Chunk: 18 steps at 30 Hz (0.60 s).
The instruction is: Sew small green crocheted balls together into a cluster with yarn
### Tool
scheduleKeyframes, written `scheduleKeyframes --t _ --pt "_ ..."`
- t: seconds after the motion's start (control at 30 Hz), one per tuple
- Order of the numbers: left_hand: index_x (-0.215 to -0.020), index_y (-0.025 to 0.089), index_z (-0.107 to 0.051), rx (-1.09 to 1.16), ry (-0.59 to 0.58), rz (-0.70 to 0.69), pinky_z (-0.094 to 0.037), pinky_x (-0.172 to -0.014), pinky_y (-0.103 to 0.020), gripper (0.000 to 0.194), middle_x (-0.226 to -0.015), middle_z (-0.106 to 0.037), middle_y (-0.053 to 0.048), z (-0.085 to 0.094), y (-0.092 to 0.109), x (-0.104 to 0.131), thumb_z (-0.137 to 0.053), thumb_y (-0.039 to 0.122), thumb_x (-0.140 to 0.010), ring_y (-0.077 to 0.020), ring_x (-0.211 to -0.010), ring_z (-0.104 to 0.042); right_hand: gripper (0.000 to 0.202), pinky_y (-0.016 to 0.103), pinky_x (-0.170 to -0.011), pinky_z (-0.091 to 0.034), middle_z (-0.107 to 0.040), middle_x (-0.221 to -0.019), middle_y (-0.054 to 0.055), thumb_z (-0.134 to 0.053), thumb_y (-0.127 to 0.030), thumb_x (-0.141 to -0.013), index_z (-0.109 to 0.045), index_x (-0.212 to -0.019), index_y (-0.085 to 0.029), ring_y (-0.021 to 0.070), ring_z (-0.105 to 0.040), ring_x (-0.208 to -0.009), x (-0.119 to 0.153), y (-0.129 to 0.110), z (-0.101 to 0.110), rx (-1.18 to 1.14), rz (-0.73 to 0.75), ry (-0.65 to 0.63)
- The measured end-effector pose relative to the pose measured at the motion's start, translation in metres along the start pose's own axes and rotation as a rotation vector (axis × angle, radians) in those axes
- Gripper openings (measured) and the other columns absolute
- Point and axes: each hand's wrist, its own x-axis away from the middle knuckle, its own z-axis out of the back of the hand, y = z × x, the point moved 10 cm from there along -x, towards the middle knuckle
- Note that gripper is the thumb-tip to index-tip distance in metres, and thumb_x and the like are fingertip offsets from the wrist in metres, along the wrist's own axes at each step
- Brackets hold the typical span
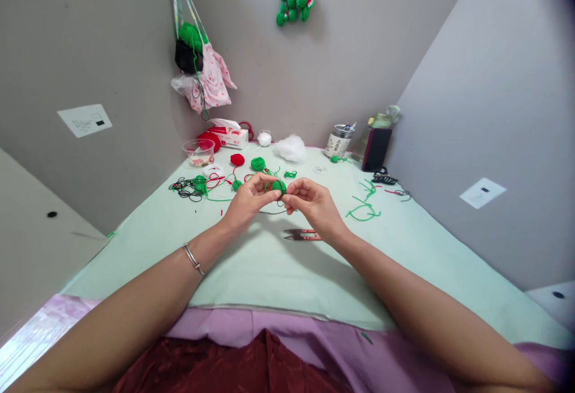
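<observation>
Green yarn piece (279,187), small and rounded, is held up between two bare hands over the middle of a pale green tabletop (386,285). The left hand (255,199) pinches it from the side, thumb in front and fingers behind. The right hand (309,201) meets its other side, thumb and fingertips drawn close together; whether they grip a thread, a needle or the piece itself is too small to tell. A dark strand (273,212) hangs below the fingers.

For fine handwork like this, a firm but light left pinch should steady the soft piece without squashing it, while the right fingertips make small, even pulls. Dark thread against green is hard to follow, so turning the working side toward the light would probably help.

Red-handled snips (303,235) lie just below the right hand, near enough that a dropped wrist might brush them. Beyond the hands, yarn balls, loose strands and white stuffing (290,148) crowd the far part, backed by grey walls (359,51). Nearer the body, the tabletop is bare between the forearms, down to its front edge, where purple cloth (242,324) shows.
</observation>
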Motion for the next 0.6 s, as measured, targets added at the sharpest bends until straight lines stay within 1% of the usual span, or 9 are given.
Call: scheduleKeyframes --t 0.13,0.2,0.27,0.37,0.43,0.53,0.6 --pt "-0.099 0.018 -0.063 -0.025 -0.035 0.005 -0.048 -0.085 -0.035 0.03 -0.091 -0.066 -0.002 -0.006 0.0 0.002 -0.076 0.03 -0.074 -0.0163 -0.086 -0.062 0.021 0.026 -0.059 -0.047 -0.063 -0.074 0.0 -0.07 -0.037 -0.081 -0.069 -0.088 -0.017 0.0101 -0.055 -0.06 -0.002 -0.013 0.011 0.138 0.079 0.045" --pt "-0.097 0.018 -0.064 -0.041 -0.053 0.013 -0.048 -0.084 -0.034 0.03 -0.091 -0.066 -0.002 -0.01 0.0 0.003 -0.077 0.029 -0.073 -0.0163 -0.086 -0.062 0.021 0.026 -0.058 -0.045 -0.063 -0.075 0.0 -0.071 -0.037 -0.08 -0.07 -0.086 -0.017 0.0098 -0.052 -0.06 -0.002 -0.017 0.012 0.169 0.089 0.039" --pt "-0.097 0.018 -0.064 -0.053 -0.075 0.027 -0.048 -0.082 -0.034 0.031 -0.091 -0.066 -0.002 -0.013 -0.001 0.003 -0.078 0.029 -0.072 -0.0163 -0.085 -0.062 0.023 0.026 -0.057 -0.043 -0.061 -0.072 0.0 -0.075 -0.039 -0.076 -0.07 -0.079 -0.017 0.0099 -0.05 -0.059 -0.003 -0.019 0.01 0.171 0.078 0.011" --pt "-0.096 0.017 -0.063 -0.069 -0.111 0.052 -0.047 -0.078 -0.033 0.032 -0.089 -0.066 -0.003 -0.016 -0.006 0.002 -0.078 0.03 -0.071 -0.0161 -0.081 -0.061 0.025 0.026 -0.057 -0.04 -0.058 -0.064 -0.001 -0.077 -0.04 -0.073 -0.068 -0.074 -0.016 0.0104 -0.048 -0.058 -0.005 -0.012 0.009 0.142 0.016 -0.013" --pt "-0.095 0.017 -0.063 -0.078 -0.127 0.057 -0.046 -0.076 -0.032 0.031 -0.085 -0.065 -0.002 -0.016 -0.008 0.001 -0.078 0.03 -0.071 -0.0156 -0.078 -0.061 0.024 0.026 -0.059 -0.04 -0.056 -0.06 -0.002 -0.076 -0.038 -0.074 -0.068 -0.074 -0.016 0.0104 -0.048 -0.058 -0.008 -0.007 0.016 0.08 -0.018 0.019" --pt "-0.095 0.017 -0.061 -0.088 -0.139 0.057 -0.046 -0.077 -0.032 0.031 -0.083 -0.063 -0.001 -0.017 -0.009 0.001 -0.077 0.029 -0.071 -0.0146 -0.076 -0.06 0.023 0.026 -0.06 -0.041 -0.06 -0.066 -0.001 -0.077 -0.037 -0.075 -0.069 -0.076 -0.016 0.0095 -0.049 -0.059 -0.012 -0.003 0.027 -0.051 -0.025 0.073" --pt "-0.095 0.017 -0.061 -0.095 -0.151 0.063 -0.046 -0.078 -0.032 0.031 -0.085 -0.064 -0.001 -0.017 -0.009 0.001 -0.076 0.029 -0.072 -0.0145 -0.077 -0.061 0.023 0.026 -0.061 -0.042 -0.062 -0.071 0.0 -0.077 -0.038 -0.075 -0.069 -0.078 -0.016 0.0095 -0.051 -0.06 -0.013 -0.003 0.026 -0.084 -0.033 0.041"
